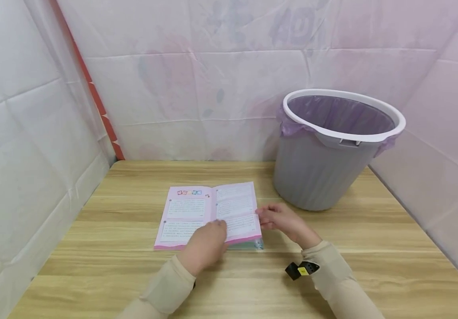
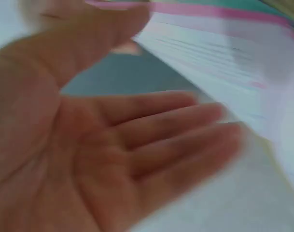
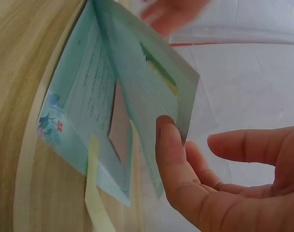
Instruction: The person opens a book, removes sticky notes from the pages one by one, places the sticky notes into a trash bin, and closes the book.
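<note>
An open booklet (image 1: pixel 189 212) with pink-bordered printed pages lies on the table. My left hand (image 1: pixel 206 243) is over its lower middle; the blurred left wrist view shows the palm, the fingers extended and the thumb apart, close to a page (image 2: pixel 200 53). At the booklet's right side, my right hand (image 1: pixel 282 221) touches a raised leaf (image 3: pixel 137 82). In the right wrist view a fingertip rests against the leaf's green underside, while the thumb stands away from it. Below that leaf shows another green page (image 3: pixel 84 96) with a flower print in its corner.
A grey trash bin (image 1: pixel 312 173) with a white rim and purple liner stands at the table's back right. White and pink fabric (image 1: pixel 213 102) hangs behind and beside the wooden table (image 1: pixel 105 266). A pale yellow strip (image 3: pixel 93 188) sticks out by the green page.
</note>
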